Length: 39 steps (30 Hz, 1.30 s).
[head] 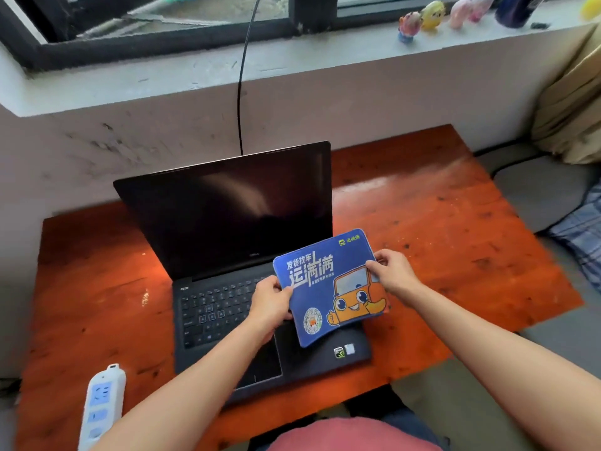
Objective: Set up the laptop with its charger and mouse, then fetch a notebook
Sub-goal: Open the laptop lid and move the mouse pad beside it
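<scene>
An open black laptop (224, 242) with a dark screen stands on the orange-red table (439, 222). Above its keyboard's right side I hold a blue mouse pad (328, 288) printed with an orange cartoon truck. My left hand (270, 304) grips the pad's left edge. My right hand (395, 271) pinches its right edge. The pad is lifted off the laptop and tilted. No mouse, charger or notebook shows.
A white power strip (102, 405) with blue sockets lies at the table's front left corner. A black cable (240, 102) hangs from the window down behind the laptop. Small toy figures (422, 19) stand on the sill. Bedding and a plaid cloth (582, 239) lie to the right.
</scene>
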### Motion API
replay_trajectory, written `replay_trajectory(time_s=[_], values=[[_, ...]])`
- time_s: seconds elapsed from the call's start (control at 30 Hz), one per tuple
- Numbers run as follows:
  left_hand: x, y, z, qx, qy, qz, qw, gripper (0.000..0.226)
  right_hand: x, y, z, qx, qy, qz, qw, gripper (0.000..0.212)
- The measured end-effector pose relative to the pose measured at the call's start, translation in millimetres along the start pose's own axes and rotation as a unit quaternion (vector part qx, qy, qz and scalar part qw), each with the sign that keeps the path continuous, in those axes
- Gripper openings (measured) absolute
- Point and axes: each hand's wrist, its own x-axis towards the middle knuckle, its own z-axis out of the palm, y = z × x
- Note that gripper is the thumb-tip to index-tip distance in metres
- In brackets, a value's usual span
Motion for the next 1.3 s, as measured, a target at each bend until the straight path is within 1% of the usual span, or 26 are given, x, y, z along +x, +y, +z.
replay_trajectory(time_s=[0.13,0.23,0.33,0.4,0.43,0.5,0.57,0.6,0.63,0.7,0.73,0.77,0.8,0.93,1.0,1.03,1.1,1.13,1.2,1.3], values=[[0,12,62,0.008,-0.025,0.008,1.000,0.012,9,45,-54,-0.015,0.029,0.020,0.999,0.006],[-6,12,121,0.027,-0.027,-0.001,0.999,0.013,15,86,-94,-0.036,0.021,0.033,0.999,0.006],[-3,6,146,0.054,-0.032,-0.019,0.998,0.010,18,110,-104,-0.054,0.011,0.035,0.998,0.006],[-4,6,168,0.052,-0.030,-0.032,0.998,0.008,24,130,-118,-0.064,-0.002,0.036,0.997,0.005],[-4,5,174,0.066,-0.018,-0.027,0.997,0.012,28,137,-122,-0.071,-0.008,0.035,0.997,0.005],[-10,2,178,0.149,0.018,0.014,0.989,0.023,33,146,-130,-0.093,-0.017,0.032,0.995,0.007],[-24,-7,181,0.256,0.023,0.080,0.963,0.034,36,153,-136,-0.108,-0.037,0.038,0.993,0.017],[-31,-12,182,0.323,0.006,0.115,0.939,0.037,37,155,-137,-0.108,-0.047,0.040,0.992,0.023],[-38,-17,184,0.400,-0.020,0.146,0.904,0.036,38,157,-138,-0.106,-0.055,0.042,0.992,0.029],[-48,-26,188,0.542,-0.066,0.190,0.816,0.033,40,159,-137,-0.116,-0.057,0.030,0.991,0.036],[-50,-30,189,0.581,-0.077,0.199,0.785,0.033,41,160,-135,-0.128,-0.051,0.017,0.990,0.037],[-51,-33,190,0.602,-0.079,0.202,0.769,0.034,42,160,-135,-0.141,-0.047,0.005,0.989,0.038],[-52,-35,190,0.610,-0.078,0.203,0.762,0.036,42,160,-134,-0.155,-0.044,-0.004,0.987,0.037],[-50,-35,188,0.609,-0.084,0.211,0.760,0.041,42,157,-132,-0.248,-0.048,-0.024,0.967,0.032],[-52,-35,185,0.584,-0.078,0.221,0.777,0.040,42,153,-136,-0.312,-0.043,-0.030,0.949,0.037],[-53,-35,183,0.565,-0.062,0.227,0.790,0.040,42,150,-138,-0.342,-0.042,-0.035,0.938,0.042],[-55,-37,172,0.520,0.003,0.230,0.823,0.039,43,138,-138,-0.373,-0.042,-0.054,0.925,0.052],[-55,-37,163,0.497,0.044,0.219,0.838,0.039,44,127,-134,-0.369,-0.042,-0.070,0.926,0.053],[-55,-39,138,0.469,0.112,0.178,0.858,0.037,43,98,-120,-0.340,-0.057,-0.106,0.933,0.051],[-54,-51,89,0.457,0.176,0.085,0.868,0.041,35,53,-82,-0.268,-0.119,-0.156,0.943,0.044]])
